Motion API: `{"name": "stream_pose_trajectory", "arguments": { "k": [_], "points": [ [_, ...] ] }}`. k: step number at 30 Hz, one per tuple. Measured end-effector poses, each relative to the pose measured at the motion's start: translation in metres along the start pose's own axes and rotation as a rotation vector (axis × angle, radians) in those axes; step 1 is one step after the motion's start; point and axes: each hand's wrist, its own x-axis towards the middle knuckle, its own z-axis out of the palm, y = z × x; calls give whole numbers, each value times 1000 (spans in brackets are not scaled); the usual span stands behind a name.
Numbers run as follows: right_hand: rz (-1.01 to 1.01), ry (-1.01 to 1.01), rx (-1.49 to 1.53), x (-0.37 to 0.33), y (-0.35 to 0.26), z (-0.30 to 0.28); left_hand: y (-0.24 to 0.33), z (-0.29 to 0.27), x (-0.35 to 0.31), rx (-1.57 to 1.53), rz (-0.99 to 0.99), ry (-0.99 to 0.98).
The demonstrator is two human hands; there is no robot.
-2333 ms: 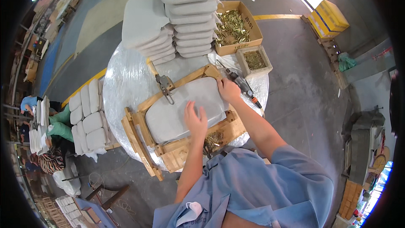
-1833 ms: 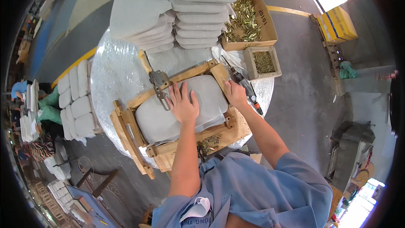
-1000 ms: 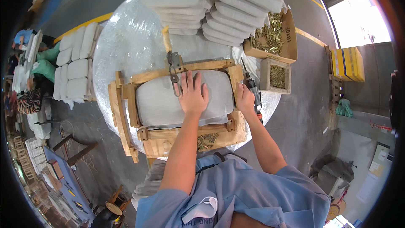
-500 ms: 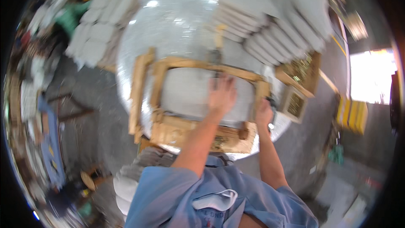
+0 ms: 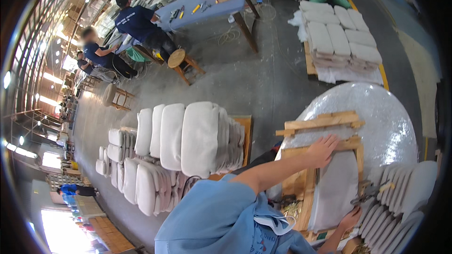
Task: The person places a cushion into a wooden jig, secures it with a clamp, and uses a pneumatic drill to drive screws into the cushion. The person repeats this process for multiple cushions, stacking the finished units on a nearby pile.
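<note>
A light grey padded panel (image 5: 335, 190) lies inside a wooden frame (image 5: 308, 197) on a round table wrapped in shiny clear film (image 5: 381, 127). My left hand (image 5: 324, 150) rests with fingers stretched out at the frame's left side, by the panel's edge. At the panel's right end is my right hand (image 5: 350, 218), its fingers curled; what they hold, if anything, is hidden. Just beyond that hand, a dark metal clamp (image 5: 363, 199) sits on the frame's far side. A separate wooden piece (image 5: 322, 122) lies left of the frame.
Stacks of grey cushions (image 5: 398, 188) stand on the table at right. More cushion piles (image 5: 202, 136) sit on pallets to my left, and another pile (image 5: 336, 37) stands ahead. People work at a blue table (image 5: 202, 7) beside a wooden stool (image 5: 178, 59).
The view has swung left, bringing the cushion piles and co-workers in. My left hand has gone from over the panel to the frame's left side. My right hand stays near the frame's right end.
</note>
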Motion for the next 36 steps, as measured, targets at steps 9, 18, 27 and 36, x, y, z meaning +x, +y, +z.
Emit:
{"name": "stream_pose_trajectory", "arguments": {
  "k": [9, 18, 27, 36],
  "points": [
    [-3, 28, 108, 2, 9, -1, 26, 7, 71, 68, 93, -665],
    [31, 4, 51, 12, 17, -1, 42, 90, 181, 139, 489, -507],
    [43, -86, -55, 7, 27, 4, 25, 133, 189, -76, 984, -68],
    [59, -121, -168, 11, 2, -5, 24, 136, 194, 11, 899, -230]
  ]
}}
